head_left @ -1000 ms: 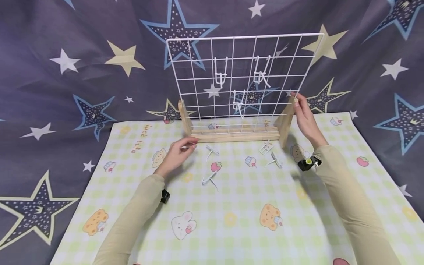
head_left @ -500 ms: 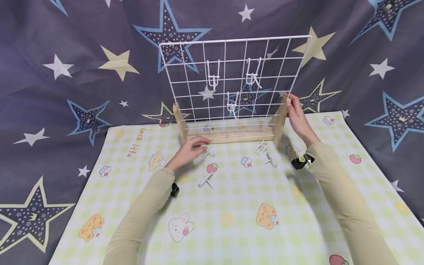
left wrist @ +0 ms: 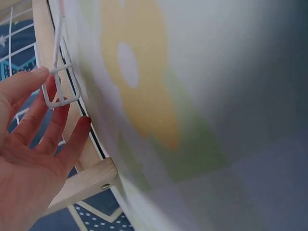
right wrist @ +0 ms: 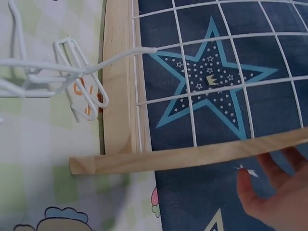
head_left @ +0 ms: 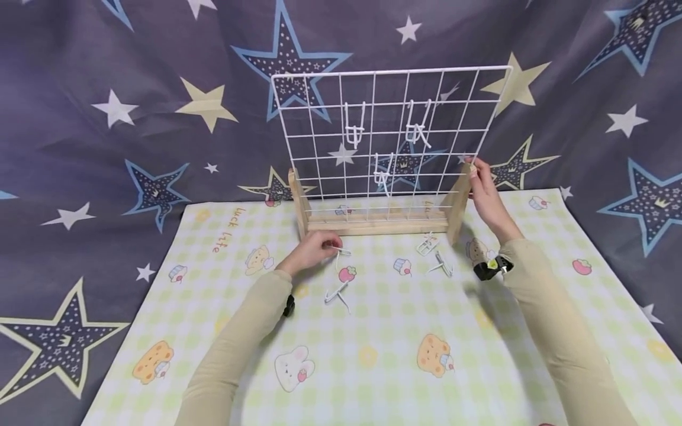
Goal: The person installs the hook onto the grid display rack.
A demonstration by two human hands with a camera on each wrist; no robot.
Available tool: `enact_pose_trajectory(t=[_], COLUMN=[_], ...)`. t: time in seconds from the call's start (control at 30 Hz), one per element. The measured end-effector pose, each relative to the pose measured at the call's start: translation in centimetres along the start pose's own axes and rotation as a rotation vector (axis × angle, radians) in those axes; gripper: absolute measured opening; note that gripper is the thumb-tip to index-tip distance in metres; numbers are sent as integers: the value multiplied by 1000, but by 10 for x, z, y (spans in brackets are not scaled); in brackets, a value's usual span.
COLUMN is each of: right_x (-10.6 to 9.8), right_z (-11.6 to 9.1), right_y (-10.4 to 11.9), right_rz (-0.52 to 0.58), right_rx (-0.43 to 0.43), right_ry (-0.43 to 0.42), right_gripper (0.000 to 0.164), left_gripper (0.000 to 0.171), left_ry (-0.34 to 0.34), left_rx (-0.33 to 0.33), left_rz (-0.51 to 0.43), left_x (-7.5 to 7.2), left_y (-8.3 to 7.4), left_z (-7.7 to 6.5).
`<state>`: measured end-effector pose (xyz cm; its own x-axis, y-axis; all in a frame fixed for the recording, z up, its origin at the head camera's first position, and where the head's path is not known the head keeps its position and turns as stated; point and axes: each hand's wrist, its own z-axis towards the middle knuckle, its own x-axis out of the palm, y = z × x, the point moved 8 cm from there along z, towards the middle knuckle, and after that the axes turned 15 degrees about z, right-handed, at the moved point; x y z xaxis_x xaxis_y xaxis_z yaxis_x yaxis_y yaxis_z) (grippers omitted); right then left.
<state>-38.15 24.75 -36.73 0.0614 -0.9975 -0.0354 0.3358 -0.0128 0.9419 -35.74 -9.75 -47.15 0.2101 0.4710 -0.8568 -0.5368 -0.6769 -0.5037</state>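
Note:
A white wire grid panel stands upright in a wooden stand, with several white wire hooks hanging on it. My left hand is low in front of the stand's left end. Its thumb and index finger pinch the end of a white wire hook, seen closely in the left wrist view. At the right side, my right hand holds the top of the stand's right upright; fingers go partly behind the wood. A loose hook lies on the cloth nearer me.
Two more loose hooks, a flat-lying one and another, lie before the stand's right half. The checked tablecloth covers the table. A dark star-patterned curtain hangs behind and at both sides.
My left hand has moved right along the stand's front and taken hold of the nearest hook on the cloth. My right hand keeps its place on the right upright; the view shifts slightly.

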Motion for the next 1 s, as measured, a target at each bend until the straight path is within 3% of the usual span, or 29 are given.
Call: enact_pose_trajectory(t=[0.2,0.43,0.6,0.73,0.83,0.93,1.0], right_x=[11,17,15,7,0,-2,3], right_z=[-14,-17,-15,-11,-8,-5,-6], right_y=[27,38,34,14,4,4,13], right_rz=[-101,-131,-129,-110,-173,-217,-186], right_rx=[-45,-56,-64,-29,-21,-30,-25], right_ry=[-46,-78,-78,-61,-65,-65,-48], right_gripper=[38,37,38,41,42,43,42], left_gripper=[11,11,12,12,11,12,12], left_ry=[-28,-54,-71,-66,-62,-65,-72], left_rx=[83,79,107,110,117,119,120], left_rz=[179,226,258,248,250,250,255], left_x=[4,3,2,4,5,4,2], left_y=[-12,-11,-16,-16,-16,-15,-14], left_z=[0,-4,-6,-11,-12,-11,-9])
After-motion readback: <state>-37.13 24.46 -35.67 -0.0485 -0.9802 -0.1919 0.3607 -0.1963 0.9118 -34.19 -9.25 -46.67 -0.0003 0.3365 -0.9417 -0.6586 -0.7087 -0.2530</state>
